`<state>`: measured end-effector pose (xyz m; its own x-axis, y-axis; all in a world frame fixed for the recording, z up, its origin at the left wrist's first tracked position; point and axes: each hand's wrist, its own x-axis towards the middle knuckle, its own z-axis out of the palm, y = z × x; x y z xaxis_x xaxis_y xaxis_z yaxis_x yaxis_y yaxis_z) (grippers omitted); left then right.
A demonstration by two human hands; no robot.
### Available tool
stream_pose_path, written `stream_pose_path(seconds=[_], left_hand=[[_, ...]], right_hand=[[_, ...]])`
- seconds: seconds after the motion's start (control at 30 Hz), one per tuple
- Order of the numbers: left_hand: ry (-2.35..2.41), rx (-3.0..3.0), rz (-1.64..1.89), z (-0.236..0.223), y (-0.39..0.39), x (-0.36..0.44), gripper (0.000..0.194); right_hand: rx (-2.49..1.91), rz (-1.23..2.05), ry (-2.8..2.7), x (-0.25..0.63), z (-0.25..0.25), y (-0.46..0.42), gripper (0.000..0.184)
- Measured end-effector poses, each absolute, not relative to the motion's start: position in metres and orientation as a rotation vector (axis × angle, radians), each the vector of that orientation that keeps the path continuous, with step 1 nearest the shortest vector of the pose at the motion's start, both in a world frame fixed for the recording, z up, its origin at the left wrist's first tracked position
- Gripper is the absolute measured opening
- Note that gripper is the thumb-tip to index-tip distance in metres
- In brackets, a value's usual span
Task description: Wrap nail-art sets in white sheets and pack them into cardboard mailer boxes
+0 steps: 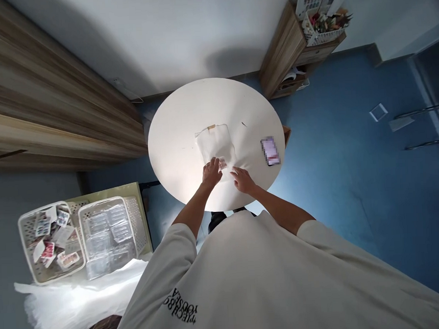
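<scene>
On the round white table (176,122) lies a thin white sheet, like soft foam wrap (214,140), with a brown piece of tape on its far edge. A small clear packet with reddish contents (223,164) rests on the sheet's near part. My left hand (211,173) is closed over the packet's left side, its fingers bent. Just right of it, my right hand (244,180) has fingers partly stretched toward the near edge of the sheet, with nothing visible in them. The packet's left end is hidden under my left fingers.
A phone (271,151) lies at the table's right, and a small dark scrap (244,124) behind. To the lower left stand a basket of mixed packets (25,243) and a basket of clear plastic boxes (130,223). White wrap (83,299) spreads below them.
</scene>
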<state>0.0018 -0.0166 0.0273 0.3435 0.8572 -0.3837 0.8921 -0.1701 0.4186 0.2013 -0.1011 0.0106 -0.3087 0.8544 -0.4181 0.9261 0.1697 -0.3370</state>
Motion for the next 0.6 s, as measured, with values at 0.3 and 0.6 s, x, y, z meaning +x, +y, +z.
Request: stream_pose_path(seconds=[0.3,0.6], left_hand=[[1.493,2.062,-0.153,0.021,-0.009,0.001,0.065],[1.536,1.967,-0.065,0.015,-0.015,-0.005,0.061]], right_hand=[[1.702,-0.754,2.253,0.200,0.020,-0.092,0.051],[1.700,-0.715,2.293,0.200,0.014,-0.087,0.042]])
